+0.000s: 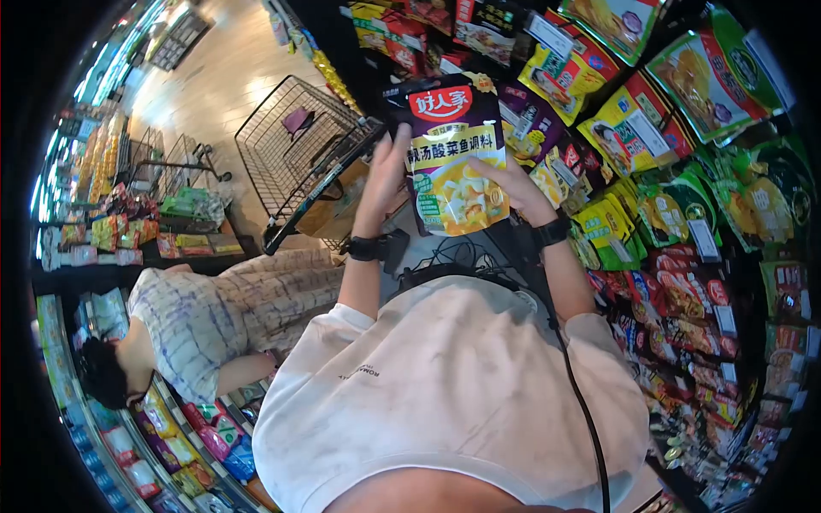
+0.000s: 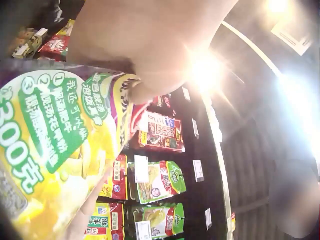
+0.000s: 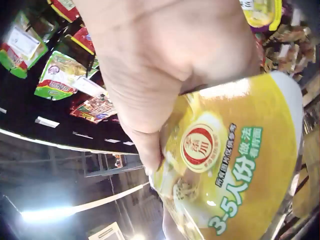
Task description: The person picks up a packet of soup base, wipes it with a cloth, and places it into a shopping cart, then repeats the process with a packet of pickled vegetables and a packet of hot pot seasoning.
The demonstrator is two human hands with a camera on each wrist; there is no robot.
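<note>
A purple and yellow seasoning pouch (image 1: 453, 154) with a red logo is held upright in front of the body in the head view, its printed front showing. The right hand (image 1: 520, 190) grips its right edge, thumb across the front. At the pouch's left edge is the left hand (image 1: 383, 179), touching it with fingers pointing up. In the left wrist view the pouch (image 2: 65, 145) fills the left side beside the left hand (image 2: 145, 40). The right wrist view shows the right hand (image 3: 165, 65) with its thumb on the yellow lower part of the pouch (image 3: 235, 160).
Hanging packets (image 1: 633, 128) cover the shelf at the right. A black wire shopping cart (image 1: 291, 145) stands at the upper left. A person in a patterned dress (image 1: 197, 316) bends by the left shelves. A black cable (image 1: 581, 393) runs down the wearer's shirt.
</note>
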